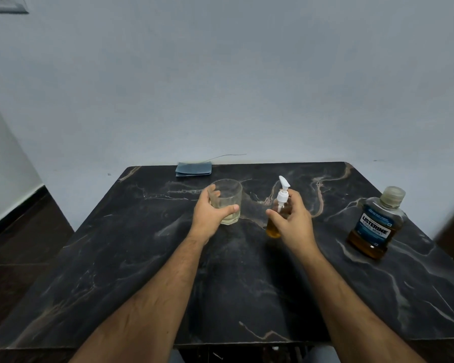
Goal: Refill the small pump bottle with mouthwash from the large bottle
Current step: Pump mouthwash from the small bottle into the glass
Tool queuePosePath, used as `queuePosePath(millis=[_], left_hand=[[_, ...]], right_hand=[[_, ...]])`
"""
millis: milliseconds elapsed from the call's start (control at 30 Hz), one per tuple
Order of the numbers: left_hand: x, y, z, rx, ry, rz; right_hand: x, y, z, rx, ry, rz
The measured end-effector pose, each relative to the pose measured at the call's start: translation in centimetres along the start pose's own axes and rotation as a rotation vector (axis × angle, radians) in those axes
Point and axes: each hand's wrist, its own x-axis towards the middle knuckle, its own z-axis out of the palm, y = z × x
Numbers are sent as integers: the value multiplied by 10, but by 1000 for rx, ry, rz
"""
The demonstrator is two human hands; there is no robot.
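dark marble table (142, 271): glass (228, 203), pump bottle (277, 218), large bottle (375, 224), blue cloth (193, 169).

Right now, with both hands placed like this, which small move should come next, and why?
Probably unscrew the pump head: the right hand holds the small pump bottle with its pump on, and the large bottle stands capped, untouched. The left hand only holds the glass.

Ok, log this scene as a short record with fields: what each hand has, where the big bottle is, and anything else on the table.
left hand: grips clear drinking glass, pale liquid at bottom
right hand: holds small amber pump bottle, white pump fitted
large Listerine bottle: upright at right, capped, untouched
folded blue cloth: far edge
surface: black marble table
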Motion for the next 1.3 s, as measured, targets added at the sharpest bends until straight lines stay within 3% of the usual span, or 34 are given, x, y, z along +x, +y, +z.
queuePosePath(millis=[733, 1300], left_hand=[[228, -30, 53, 108, 125, -37], [275, -51, 68, 171, 170, -34]], right_hand=[[52, 40, 19, 80, -13, -67], [43, 48, 12, 17, -134, 52]])
